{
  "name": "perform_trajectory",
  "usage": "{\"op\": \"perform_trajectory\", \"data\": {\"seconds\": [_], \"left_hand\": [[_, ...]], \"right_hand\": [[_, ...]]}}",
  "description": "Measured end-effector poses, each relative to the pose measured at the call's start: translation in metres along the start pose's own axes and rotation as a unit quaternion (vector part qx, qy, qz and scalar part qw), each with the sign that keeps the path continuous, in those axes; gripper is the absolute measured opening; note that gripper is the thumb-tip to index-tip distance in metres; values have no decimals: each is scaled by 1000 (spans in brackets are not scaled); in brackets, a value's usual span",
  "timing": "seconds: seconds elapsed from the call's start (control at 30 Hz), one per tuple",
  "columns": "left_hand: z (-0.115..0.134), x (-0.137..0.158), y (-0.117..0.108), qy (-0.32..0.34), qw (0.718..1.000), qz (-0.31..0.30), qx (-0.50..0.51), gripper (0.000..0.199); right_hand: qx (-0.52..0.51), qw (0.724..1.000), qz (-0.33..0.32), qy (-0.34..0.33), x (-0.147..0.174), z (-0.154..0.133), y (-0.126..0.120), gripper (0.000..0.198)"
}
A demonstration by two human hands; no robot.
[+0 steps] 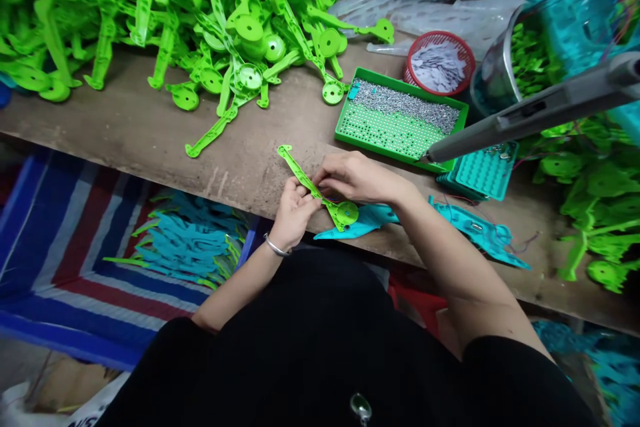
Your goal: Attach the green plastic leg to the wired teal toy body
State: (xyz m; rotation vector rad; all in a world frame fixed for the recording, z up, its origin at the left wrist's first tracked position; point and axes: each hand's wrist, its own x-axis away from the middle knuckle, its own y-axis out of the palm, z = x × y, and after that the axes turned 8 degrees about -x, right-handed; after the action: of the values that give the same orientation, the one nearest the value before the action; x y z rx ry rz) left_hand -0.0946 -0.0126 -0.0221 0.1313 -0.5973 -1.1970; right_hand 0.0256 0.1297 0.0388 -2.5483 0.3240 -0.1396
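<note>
While your left hand (293, 212) pinches the lime-green part (295, 169) over the bench (240, 170) near its front edge, your right hand (356, 177) curls against it, hold unclear; teal shell (377, 219) just beside.

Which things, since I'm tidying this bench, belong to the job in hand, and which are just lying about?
Likely the job's:
green part, in the left hand, right hand at it
heap of similar parts
green tray of metal pieces
grey tool

Probably lying about:
clear plastic at the back
red basket of white pieces, unsure
</note>
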Motion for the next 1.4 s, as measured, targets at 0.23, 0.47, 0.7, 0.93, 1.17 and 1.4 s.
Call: {"op": "perform_trajectory", "data": {"seconds": [0.23,0.47,0.7,0.93,1.17,1.4], "left_hand": [[7,-5,-4,-6,999,11,36,36],[2,-9,-4,21,999,23,8,45],[2,-11,0,21,999,29,5,45],[-2,-13,3,53,997,64,1,44],[-8,-15,2,68,995,74,1,37],[-6,-14,5,42,995,87,4,32]], "right_hand": [[54,998,13,-14,-19,1,15,14],[34,997,41,49,-22,-10,12,15],[-7,995,91,40,-24,-8,1,23],[-46,997,60,-1,-39,-7,15,21],[-24,993,116,11,-43,-4,26,22],[-66,988,138,30,-35,-3,24,19]]}}
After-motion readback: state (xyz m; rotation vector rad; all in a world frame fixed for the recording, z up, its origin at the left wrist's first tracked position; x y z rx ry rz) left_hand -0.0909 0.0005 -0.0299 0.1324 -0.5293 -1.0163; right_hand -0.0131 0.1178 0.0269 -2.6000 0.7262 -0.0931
